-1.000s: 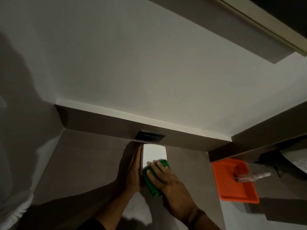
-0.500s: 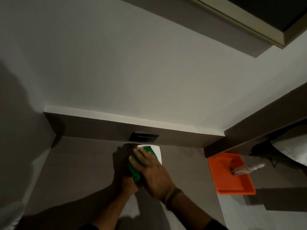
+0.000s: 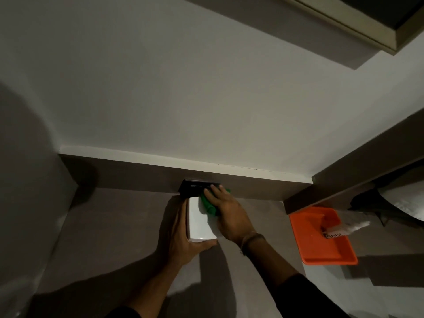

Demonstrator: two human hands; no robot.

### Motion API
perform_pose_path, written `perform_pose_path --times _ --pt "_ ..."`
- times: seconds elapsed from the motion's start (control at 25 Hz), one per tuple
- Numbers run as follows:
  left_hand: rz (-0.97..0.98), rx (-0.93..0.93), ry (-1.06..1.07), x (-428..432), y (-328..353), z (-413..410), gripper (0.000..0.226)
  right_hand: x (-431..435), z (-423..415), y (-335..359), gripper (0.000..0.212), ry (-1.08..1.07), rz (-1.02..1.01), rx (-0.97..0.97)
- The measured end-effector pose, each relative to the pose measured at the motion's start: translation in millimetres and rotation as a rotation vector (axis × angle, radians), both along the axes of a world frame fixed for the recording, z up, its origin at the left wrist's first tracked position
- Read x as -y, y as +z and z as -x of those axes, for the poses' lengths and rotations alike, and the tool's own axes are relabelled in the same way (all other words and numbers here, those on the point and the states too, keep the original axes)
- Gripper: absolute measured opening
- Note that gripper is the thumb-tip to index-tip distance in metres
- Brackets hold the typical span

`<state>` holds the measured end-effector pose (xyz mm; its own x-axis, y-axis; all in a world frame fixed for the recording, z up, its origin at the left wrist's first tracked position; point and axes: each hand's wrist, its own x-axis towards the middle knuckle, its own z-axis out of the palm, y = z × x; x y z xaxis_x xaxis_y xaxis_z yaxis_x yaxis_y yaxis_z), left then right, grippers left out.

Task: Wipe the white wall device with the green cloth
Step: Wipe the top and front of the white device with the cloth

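**Wall device under wipe, both hands engaged**

Dim room seen from below: a pale ceiling (image 3: 183,88) meets a grey-brown wall (image 3: 114,226) along a dark horizontal band with a light upper edge. A broad shadow covers the far left of the wall.

Left of centre, the left hand (image 3: 181,235) cups the white rectangular wall device (image 3: 198,220): fingers lie flat up its left side, the thumb is hooked under its bottom edge, so the hand is wrapped against the casing rather than spread. The device is mounted on the wall just beneath a small black rectangular panel (image 3: 193,188) set in the dark band.

Right of that, the right hand (image 3: 227,214) lies palm-down with its fingers extended and close together, pressing the crumpled green cloth (image 3: 208,204) against the upper right part of the device's face. The fingertips reach the black panel's right end. A thin dark band circles the right wrist; a dark sleeve covers the forearm.

Further right, well apart from the hands, an orange rectangular plastic tray (image 3: 321,246) sits against the wall, with a whitish brush-like item (image 3: 344,228) resting across its right rim.
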<state>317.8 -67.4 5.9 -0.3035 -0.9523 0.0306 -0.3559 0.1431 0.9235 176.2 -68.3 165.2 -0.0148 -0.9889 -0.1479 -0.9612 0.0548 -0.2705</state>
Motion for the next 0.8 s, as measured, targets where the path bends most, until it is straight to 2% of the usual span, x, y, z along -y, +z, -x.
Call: perform_pose_path --times 0.08,0.12,0.2,0.24,0.28,0.32,0.36,0.4,0.48,0.52,0.56,0.64,0.8 --pt "-0.011 0.043 0.065 5.1 -11.4 -17.0 0.133 10.3 -16.5 -6.1 0.074 0.113 0.01 -0.067" --pt "-0.081 0.084 0.077 3.3 -1.2 -15.6 0.122 3.2 -25.7 -9.3 0.077 0.178 0.017 -0.103" --pt "-0.11 0.198 0.053 5.5 26.5 -10.8 0.076 -26.2 -38.9 -12.0 0.077 0.271 0.037 -0.12" --pt "-0.227 0.195 -0.106 1.9 34.5 8.3 0.058 -44.1 -40.8 -11.9 0.071 0.302 0.044 -0.102" --pt "-0.328 0.193 -0.072 -10.1 35.2 27.7 0.054 -61.2 -40.2 -11.6 0.068 0.33 0.043 -0.089" --pt "-0.259 0.262 -0.057 -24.5 35.2 39.6 0.059 -76.8 -37.3 -10.7 0.069 0.346 0.035 -0.081" --pt "-0.171 0.224 0.005 -19.6 36.0 42.6 0.064 -89.4 -30.7 -9.8 0.07 0.336 0.027 -0.073" --pt "-0.131 0.13 -0.054 -9.8 27.8 30.5 0.073 -97.9 -21.2 -8.9 0.07 0.299 0.014 -0.062" --pt "-0.075 0.137 0.106 8.9 38.9 -27.2 0.099 -101.4 -1.5 -7.0 0.068 0.188 -0.008 -0.018" --pt "-0.098 -0.017 0.068 -0.2 48.6 -21.0 0.107 -96.0 5.8 -6.5 0.068 0.139 -0.011 0.006" --pt "-0.1 -0.074 0.004 -0.3 54.0 -28.3 0.111 -86.2 10.2 -5.9 0.069 0.099 -0.005 0.029" --pt "-0.092 -0.046 -0.088 -3.5 67.1 -20.0 0.119 -54.1 12.4 -6.7 0.069 0.034 0.007 0.053" --pt "-0.129 -0.061 -0.042 -4.4 69.3 -13.1 0.136 4.1 12.6 -16.3 0.071 -0.021 0.031 0.108"
